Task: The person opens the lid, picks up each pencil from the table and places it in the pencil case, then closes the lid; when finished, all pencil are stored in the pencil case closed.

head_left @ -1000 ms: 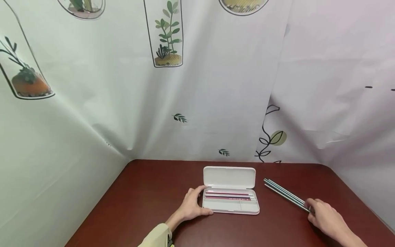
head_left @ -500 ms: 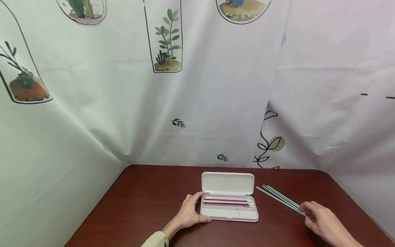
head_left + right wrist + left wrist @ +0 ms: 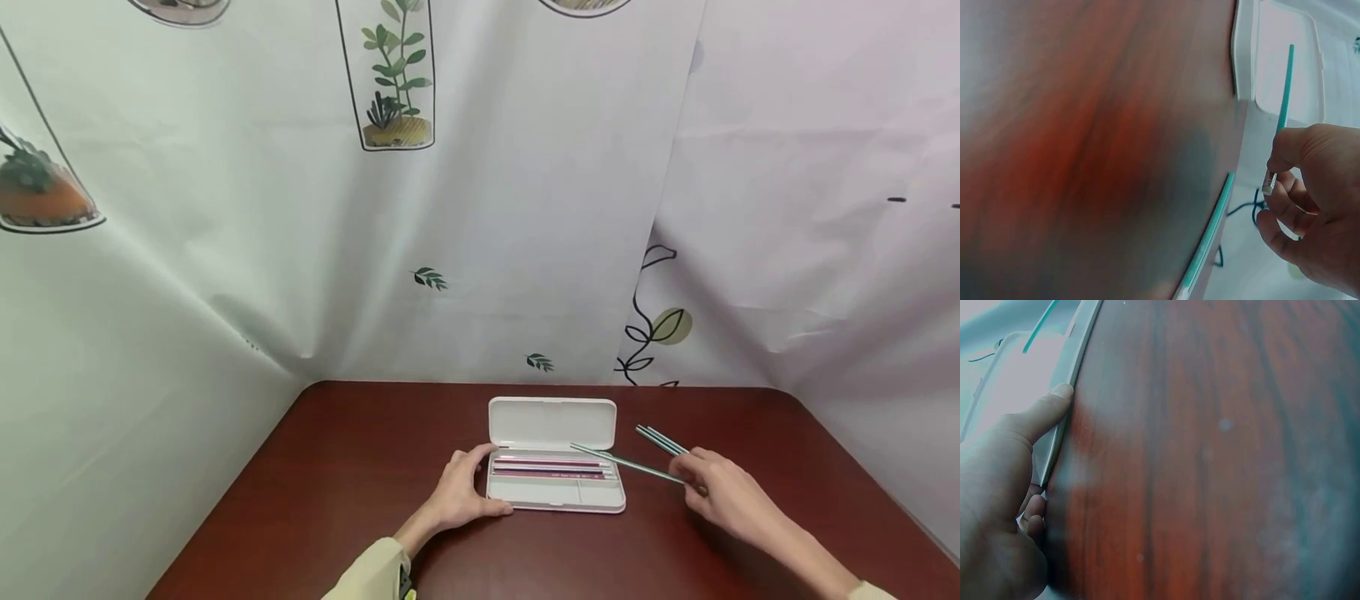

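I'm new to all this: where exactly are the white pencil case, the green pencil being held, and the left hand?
White pencil case (image 3: 536,492): head view, bare floor of its front compartment.
Green pencil (image 3: 1285,90): right wrist view, its exposed shaft.
Left hand (image 3: 454,498): head view, back of the hand.

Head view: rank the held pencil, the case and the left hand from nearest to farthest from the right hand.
1. Pencil: in the right hand's grip, pointing left.
2. Case: open, left of the right hand.
3. Left hand: farthest, at the case's left end.
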`<action>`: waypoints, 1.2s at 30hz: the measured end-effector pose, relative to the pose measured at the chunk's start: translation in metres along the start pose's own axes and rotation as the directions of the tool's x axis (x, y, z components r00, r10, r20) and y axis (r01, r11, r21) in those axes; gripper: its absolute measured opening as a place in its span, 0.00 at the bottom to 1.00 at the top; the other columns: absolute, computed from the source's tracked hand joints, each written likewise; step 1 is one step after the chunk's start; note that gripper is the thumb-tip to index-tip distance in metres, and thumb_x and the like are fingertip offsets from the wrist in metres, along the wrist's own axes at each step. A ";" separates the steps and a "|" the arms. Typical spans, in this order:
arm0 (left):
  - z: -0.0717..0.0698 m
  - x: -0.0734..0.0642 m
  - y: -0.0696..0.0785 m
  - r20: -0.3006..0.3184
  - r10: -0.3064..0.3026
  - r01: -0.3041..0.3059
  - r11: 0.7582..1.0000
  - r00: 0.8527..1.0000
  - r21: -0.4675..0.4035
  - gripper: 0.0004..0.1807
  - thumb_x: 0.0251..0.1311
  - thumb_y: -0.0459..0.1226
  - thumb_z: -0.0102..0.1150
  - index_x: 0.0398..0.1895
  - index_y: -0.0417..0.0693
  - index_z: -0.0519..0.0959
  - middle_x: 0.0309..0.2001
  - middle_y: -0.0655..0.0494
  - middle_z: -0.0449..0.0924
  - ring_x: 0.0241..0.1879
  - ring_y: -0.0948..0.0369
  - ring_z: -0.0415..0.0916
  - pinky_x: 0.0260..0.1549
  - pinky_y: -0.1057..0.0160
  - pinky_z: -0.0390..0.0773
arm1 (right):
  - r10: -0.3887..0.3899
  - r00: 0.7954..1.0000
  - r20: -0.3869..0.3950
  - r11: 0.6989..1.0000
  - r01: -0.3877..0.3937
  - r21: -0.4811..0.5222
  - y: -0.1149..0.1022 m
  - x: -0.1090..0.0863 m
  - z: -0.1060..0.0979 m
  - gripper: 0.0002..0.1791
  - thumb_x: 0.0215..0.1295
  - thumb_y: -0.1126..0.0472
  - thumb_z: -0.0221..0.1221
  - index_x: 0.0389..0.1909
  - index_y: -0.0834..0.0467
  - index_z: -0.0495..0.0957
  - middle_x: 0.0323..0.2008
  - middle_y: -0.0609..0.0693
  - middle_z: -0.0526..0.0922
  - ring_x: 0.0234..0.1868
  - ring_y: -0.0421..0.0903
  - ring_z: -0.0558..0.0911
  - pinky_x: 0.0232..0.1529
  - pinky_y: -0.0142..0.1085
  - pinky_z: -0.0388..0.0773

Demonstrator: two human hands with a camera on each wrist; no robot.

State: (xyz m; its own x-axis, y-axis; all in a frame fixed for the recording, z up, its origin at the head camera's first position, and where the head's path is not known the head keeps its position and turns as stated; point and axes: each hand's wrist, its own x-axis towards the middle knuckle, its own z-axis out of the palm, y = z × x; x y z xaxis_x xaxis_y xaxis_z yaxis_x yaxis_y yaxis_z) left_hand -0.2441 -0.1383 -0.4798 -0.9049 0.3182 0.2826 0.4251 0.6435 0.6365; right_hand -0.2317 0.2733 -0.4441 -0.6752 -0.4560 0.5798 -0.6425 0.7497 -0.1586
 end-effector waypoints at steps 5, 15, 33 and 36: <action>0.000 0.001 0.000 -0.010 0.017 -0.017 1.000 1.000 0.005 0.47 0.36 0.47 0.84 0.64 0.47 0.73 0.41 0.51 0.72 0.43 0.56 0.66 0.40 0.57 0.69 | -0.019 0.999 0.034 1.000 0.020 -0.004 -0.008 0.016 0.007 0.21 0.37 0.75 0.68 0.30 0.48 0.79 0.27 0.34 0.68 0.28 0.33 0.68 0.24 0.33 0.66; 0.001 0.002 -0.002 0.002 -0.001 0.001 1.000 1.000 0.010 0.47 0.36 0.48 0.84 0.64 0.48 0.73 0.41 0.53 0.71 0.44 0.56 0.66 0.40 0.57 0.69 | -0.035 0.997 0.068 0.999 0.035 -0.005 -0.017 0.033 0.018 0.20 0.39 0.74 0.67 0.30 0.47 0.79 0.28 0.35 0.69 0.28 0.36 0.70 0.24 0.35 0.68; -0.001 0.003 0.000 0.004 0.004 -0.004 1.000 1.000 0.014 0.47 0.37 0.48 0.83 0.65 0.48 0.72 0.42 0.53 0.72 0.44 0.56 0.66 0.41 0.57 0.69 | -0.122 0.986 0.116 0.992 0.123 -0.003 -0.036 0.057 0.041 0.15 0.42 0.74 0.66 0.28 0.51 0.78 0.26 0.39 0.71 0.27 0.39 0.70 0.27 0.36 0.70; 0.000 0.002 0.000 0.006 0.005 -0.005 1.000 1.000 0.013 0.47 0.37 0.48 0.83 0.65 0.48 0.73 0.41 0.53 0.72 0.44 0.56 0.66 0.40 0.58 0.69 | -0.113 0.985 0.130 0.993 0.115 -0.007 -0.039 0.058 0.045 0.15 0.44 0.74 0.66 0.28 0.52 0.78 0.27 0.40 0.73 0.28 0.40 0.71 0.27 0.37 0.71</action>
State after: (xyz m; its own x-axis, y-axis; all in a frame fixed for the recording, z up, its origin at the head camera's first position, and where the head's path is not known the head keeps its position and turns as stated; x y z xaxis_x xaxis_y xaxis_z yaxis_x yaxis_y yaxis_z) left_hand -0.2461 -0.1379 -0.4790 -0.9027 0.3256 0.2814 0.4298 0.6510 0.6257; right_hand -0.2622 0.1963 -0.4397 -0.6398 -0.5962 0.4850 -0.7130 0.6960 -0.0850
